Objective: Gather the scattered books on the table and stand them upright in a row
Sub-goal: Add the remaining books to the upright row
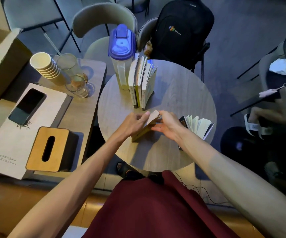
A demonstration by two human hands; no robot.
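Both hands, left (135, 121) and right (168, 125), grip a tan book (145, 130). It stands on edge, long axis running from near-left to far-right.

head cam | looks steeply down | close over round table (181, 93)

1. I see a clear pitcher (121, 54) with a blue lid standing at the far left rim of the round table (181, 93).
2. On the side table (80, 114) to the left, a stack of paper cups (46, 67) leans beside two drinking glasses (73, 74).
3. A wooden tissue box (48, 149) sits near me, touching a pale flat box (9, 134) that has a dark phone (27, 107) lying on it.
4. A black backpack (181, 26) rests on a chair beyond the table.
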